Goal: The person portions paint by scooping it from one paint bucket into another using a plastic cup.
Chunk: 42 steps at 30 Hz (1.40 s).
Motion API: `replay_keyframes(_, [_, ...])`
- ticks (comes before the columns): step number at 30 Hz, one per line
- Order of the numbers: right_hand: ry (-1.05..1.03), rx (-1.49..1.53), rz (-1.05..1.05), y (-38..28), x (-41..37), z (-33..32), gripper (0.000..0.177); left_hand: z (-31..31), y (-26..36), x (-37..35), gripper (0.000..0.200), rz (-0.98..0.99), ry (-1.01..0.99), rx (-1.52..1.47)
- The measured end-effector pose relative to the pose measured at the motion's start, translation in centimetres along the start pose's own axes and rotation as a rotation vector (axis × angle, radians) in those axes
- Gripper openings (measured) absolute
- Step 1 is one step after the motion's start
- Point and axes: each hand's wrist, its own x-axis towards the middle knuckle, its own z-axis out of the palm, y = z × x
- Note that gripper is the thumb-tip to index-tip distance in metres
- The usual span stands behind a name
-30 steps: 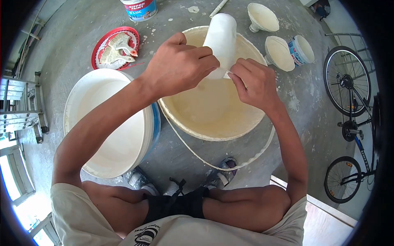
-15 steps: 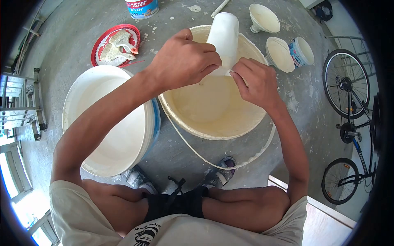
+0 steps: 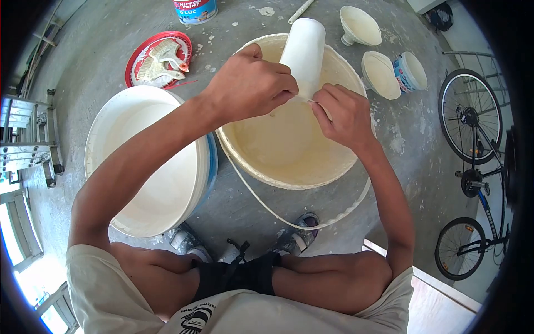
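A white, rounded, cylinder-like pack (image 3: pixel 305 47) lies tilted over the far side of a large cream-stained bucket (image 3: pixel 278 183). My left hand (image 3: pixel 253 83) is closed, pinching the near end of the pack. Close beside it, the fingers of my right hand (image 3: pixel 346 114) pinch the same end, where a thin pale edge shows between the two hands. Below them, the bucket's inside is coated in cream colour, and its handle (image 3: pixel 261 206) hangs down on the near side. My fingertips partly hide the pinched end.
A white tub (image 3: pixel 158 183) stands left of the bucket. Behind it, a red plate (image 3: pixel 131 65) holds whitish brushes (image 3: pixel 161 61). A paint can (image 3: pixel 194 11) is at the back. Cream-coated funnel-like containers (image 3: pixel 360 25) and a small tub (image 3: pixel 411 72) sit right. A bicycle (image 3: pixel 473 178) stands far right.
My right hand has shifted slightly left, nearer my left hand. The pack stays over the bucket, and both hands still pinch its end.
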Motion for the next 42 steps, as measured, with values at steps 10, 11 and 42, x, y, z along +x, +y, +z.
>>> replay_keyframes(10, [-0.008,-0.028,0.017,0.0,-0.8,0.4,0.013,0.5,0.2,-0.1,0.006,0.019,0.003,-0.032])
replay_keyframes(11, [0.003,-0.033,0.021,0.0,-0.8,0.5,0.013,0.5,0.2,-0.1,0.006,0.023,0.011,-0.029])
replay_keyframes(42, [0.022,-0.046,0.042,0.0,-1.6,1.5,0.014,1.3,0.5,0.1,0.008,0.049,-0.017,-0.018])
